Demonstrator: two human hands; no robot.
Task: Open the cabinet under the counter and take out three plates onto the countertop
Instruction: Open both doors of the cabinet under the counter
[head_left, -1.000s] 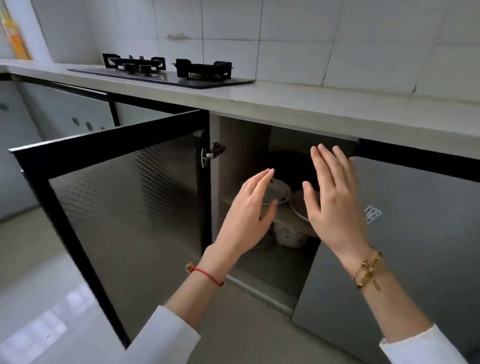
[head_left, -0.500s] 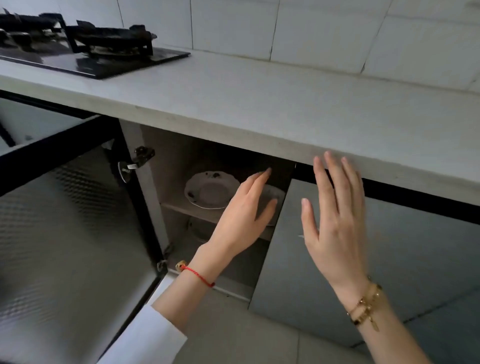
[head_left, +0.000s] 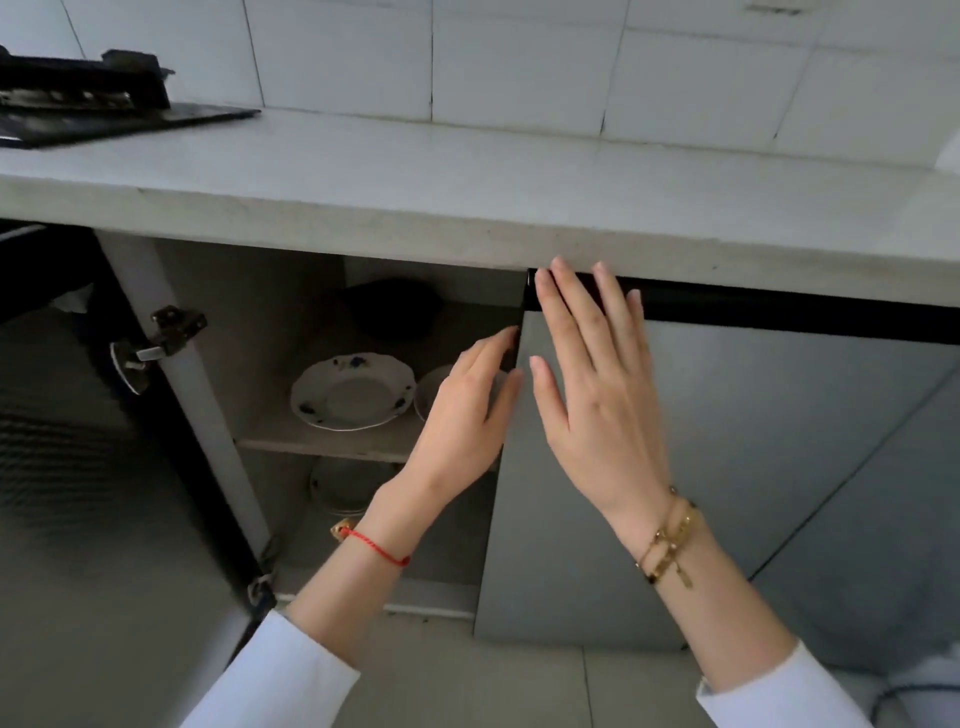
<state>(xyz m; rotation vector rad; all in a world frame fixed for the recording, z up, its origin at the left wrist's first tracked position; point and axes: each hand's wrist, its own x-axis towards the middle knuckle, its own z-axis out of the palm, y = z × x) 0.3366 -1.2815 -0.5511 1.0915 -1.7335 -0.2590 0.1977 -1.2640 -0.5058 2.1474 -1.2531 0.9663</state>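
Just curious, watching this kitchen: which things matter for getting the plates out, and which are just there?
For the job: plate, shelf, open door, countertop, left hand, right hand.

Just there: stove, shut door, wall tiles.

Under-counter cabinet (head_left: 249, 291) open — dark-framed left door (head_left: 78, 467) swung wide. White scallop-edged plate with blue flowers (head_left: 353, 392) on the inner shelf (head_left: 332, 447); a second plate (head_left: 431, 395) beside it, partly hidden. Left hand (head_left: 467, 410), fingers extended, empty, at the opening. Right hand (head_left: 597, 395) flat, spread — over the closed grey door (head_left: 753, 467).
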